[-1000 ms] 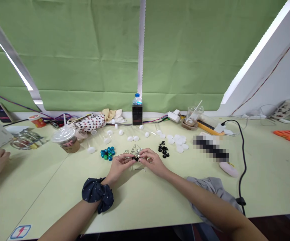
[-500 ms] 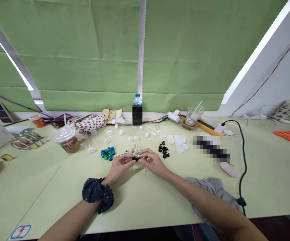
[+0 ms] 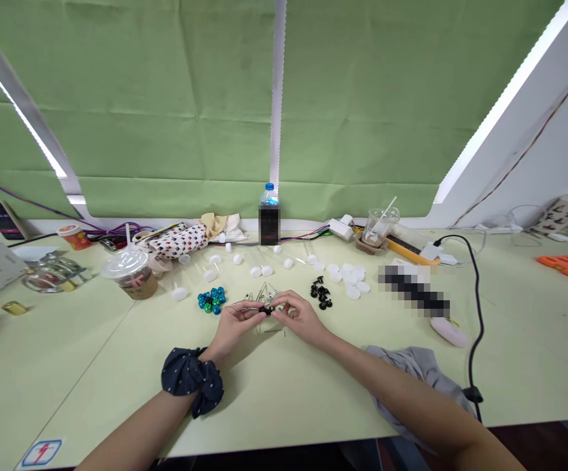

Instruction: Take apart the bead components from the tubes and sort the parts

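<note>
My left hand (image 3: 235, 324) and my right hand (image 3: 301, 319) meet at the middle of the table, fingertips closed on a small black part (image 3: 266, 310) between them. Its exact kind is too small to make out. Just behind my fingers lies a loose heap of thin metal rods (image 3: 263, 292), partly hidden by the hands. To the left sits a cluster of shiny blue and green balls (image 3: 212, 299). Several black flat-headed pieces (image 3: 321, 294) are grouped to the right, with white round discs (image 3: 351, 278) beyond them.
Clear tubes with white caps (image 3: 209, 275) lie behind the parts. A lidded drink cup (image 3: 134, 278) stands left and a blue-capped bottle (image 3: 269, 196) at the back. Grey cloth (image 3: 411, 373) lies under my right arm, near a black cable (image 3: 480, 314).
Another person's hand at the left edge has drawn almost out of view, and the white box there has shifted slightly. My own hands keep nearly the same pose on the black part.
</note>
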A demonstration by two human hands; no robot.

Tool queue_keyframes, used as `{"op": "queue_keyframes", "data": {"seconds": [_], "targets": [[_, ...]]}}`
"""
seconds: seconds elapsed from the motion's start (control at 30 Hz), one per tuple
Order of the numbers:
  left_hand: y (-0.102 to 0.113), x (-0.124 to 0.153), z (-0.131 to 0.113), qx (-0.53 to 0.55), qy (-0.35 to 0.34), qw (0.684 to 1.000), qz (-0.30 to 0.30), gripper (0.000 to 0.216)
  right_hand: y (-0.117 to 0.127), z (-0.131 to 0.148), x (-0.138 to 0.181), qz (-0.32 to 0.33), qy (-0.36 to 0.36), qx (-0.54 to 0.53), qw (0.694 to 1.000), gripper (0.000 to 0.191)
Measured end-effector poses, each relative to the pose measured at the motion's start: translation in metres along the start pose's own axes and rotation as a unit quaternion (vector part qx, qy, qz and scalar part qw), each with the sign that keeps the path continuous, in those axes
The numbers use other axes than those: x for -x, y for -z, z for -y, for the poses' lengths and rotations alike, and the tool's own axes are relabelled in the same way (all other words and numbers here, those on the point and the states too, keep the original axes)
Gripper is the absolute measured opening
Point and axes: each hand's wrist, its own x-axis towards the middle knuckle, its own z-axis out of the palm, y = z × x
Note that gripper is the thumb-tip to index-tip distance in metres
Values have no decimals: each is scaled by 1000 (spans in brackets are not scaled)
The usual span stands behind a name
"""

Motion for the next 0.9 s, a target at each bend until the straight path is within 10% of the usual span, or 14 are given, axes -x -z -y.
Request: {"op": "queue_keyframes", "data": {"seconds": [0.9], "targets": [[2,-2,3,1,-13,1000,21,25,0,-2,0,3,4,1,1000,21]]}}
